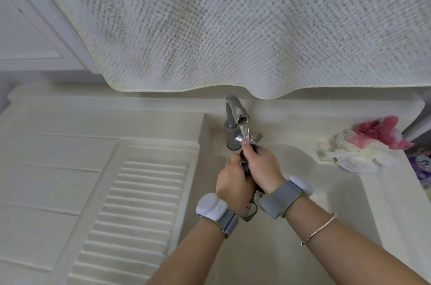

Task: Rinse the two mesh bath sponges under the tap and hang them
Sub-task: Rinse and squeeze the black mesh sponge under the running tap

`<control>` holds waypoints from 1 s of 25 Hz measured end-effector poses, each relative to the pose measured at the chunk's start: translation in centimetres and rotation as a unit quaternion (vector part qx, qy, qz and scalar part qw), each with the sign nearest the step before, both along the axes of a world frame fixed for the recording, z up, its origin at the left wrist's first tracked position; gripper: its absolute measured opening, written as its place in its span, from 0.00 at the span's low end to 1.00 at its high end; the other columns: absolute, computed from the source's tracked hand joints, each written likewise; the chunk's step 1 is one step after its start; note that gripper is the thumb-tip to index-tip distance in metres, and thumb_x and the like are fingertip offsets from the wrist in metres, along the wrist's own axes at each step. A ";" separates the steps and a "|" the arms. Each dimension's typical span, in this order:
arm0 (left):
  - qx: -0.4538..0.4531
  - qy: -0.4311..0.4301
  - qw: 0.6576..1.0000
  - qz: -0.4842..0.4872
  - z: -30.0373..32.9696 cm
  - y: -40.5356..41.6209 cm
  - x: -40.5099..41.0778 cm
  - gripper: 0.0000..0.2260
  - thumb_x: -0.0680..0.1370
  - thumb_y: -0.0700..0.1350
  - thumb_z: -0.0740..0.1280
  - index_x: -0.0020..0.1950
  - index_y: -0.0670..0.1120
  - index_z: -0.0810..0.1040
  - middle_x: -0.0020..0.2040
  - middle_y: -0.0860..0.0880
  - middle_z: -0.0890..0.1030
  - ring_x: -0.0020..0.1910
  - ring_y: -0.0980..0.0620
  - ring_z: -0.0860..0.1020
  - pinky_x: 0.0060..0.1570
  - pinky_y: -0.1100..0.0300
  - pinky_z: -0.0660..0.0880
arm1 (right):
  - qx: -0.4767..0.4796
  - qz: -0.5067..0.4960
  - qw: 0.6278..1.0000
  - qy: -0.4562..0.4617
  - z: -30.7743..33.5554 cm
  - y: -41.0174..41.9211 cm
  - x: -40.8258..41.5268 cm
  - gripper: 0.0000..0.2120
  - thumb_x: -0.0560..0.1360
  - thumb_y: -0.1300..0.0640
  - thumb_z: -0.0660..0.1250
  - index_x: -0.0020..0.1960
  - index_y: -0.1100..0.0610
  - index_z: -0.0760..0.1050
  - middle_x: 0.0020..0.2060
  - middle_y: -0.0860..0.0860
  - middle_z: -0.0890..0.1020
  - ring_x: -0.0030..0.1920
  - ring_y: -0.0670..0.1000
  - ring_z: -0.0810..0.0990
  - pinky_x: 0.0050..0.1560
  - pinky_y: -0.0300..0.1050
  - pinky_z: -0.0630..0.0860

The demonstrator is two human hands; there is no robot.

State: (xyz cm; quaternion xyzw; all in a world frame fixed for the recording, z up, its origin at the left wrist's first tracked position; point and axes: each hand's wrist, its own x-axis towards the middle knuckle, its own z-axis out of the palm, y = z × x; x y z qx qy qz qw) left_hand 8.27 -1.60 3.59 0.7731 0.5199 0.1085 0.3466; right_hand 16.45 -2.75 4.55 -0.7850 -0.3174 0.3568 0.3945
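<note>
A grey tap (234, 119) runs water into the cream sink (345, 203). Both my hands squeeze a dark mesh bath sponge (250, 209) under the stream. My left hand (233, 182) grips its lower part, and my right hand (262, 165) grips the upper part, right where the water lands. Most of the dark sponge is hidden between my palms; a wet tail hangs below my wrists. A second sponge, pink and white mesh (370, 144), lies on the sink's right ledge.
A large pale knitted mat (233, 28) hangs over the back of the basin, its hem just above the tap. A ribbed washboard surface (135, 214) slopes on the left. A purple-patterned item (422, 168) sits at the far right edge.
</note>
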 end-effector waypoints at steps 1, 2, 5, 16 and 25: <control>-0.001 -0.007 1.000 -0.002 0.0 0.0 -0.1 0.06 0.77 0.43 0.63 0.47 0.45 0.66 0.42 0.49 0.71 0.44 0.42 0.75 0.36 0.59 0.61 | -0.009 -0.019 0.998 0.057 -0.4 -0.1 0.2 0.22 0.79 0.42 0.56 0.32 0.53 0.71 0.37 0.56 0.79 0.44 0.57 0.77 0.46 0.45 0.70; -0.006 -0.023 1.000 -0.006 -0.2 0.1 -0.3 0.08 0.75 0.44 0.64 0.46 0.46 0.66 0.40 0.51 0.70 0.42 0.44 0.73 0.35 0.60 0.61 | -0.018 -0.033 0.993 0.114 -0.9 -0.1 0.3 0.22 0.78 0.40 0.56 0.34 0.53 0.73 0.40 0.56 0.81 0.46 0.57 0.78 0.51 0.47 0.73; -0.106 -0.129 0.986 -0.026 -0.7 1.4 -2.0 0.19 0.64 0.49 0.70 0.53 0.51 0.70 0.51 0.50 0.75 0.51 0.48 0.76 0.49 0.60 0.73 | -0.017 -0.095 0.966 0.240 -1.3 -0.3 0.5 0.22 0.74 0.35 0.59 0.43 0.53 0.79 0.47 0.57 0.84 0.51 0.59 0.82 0.58 0.58 0.76; -0.157 -0.169 0.972 0.053 -1.1 1.7 -2.2 0.26 0.58 0.47 0.69 0.56 0.48 0.78 0.47 0.47 0.83 0.48 0.46 0.81 0.45 0.53 0.79 | 0.106 -0.094 0.953 0.270 -0.5 -2.2 1.4 0.11 0.79 0.58 0.62 0.60 0.52 0.75 0.56 0.56 0.80 0.51 0.51 0.79 0.53 0.42 0.76; 0.032 -0.038 0.999 0.019 0.4 0.2 0.4 0.13 0.78 0.40 0.63 0.62 0.45 0.75 0.55 0.46 0.81 0.53 0.47 0.80 0.45 0.62 0.69 | 0.079 0.030 0.995 0.062 0.4 -1.5 -0.1 0.15 0.69 0.40 0.70 0.51 0.46 0.73 0.49 0.45 0.80 0.51 0.46 0.78 0.50 0.42 0.71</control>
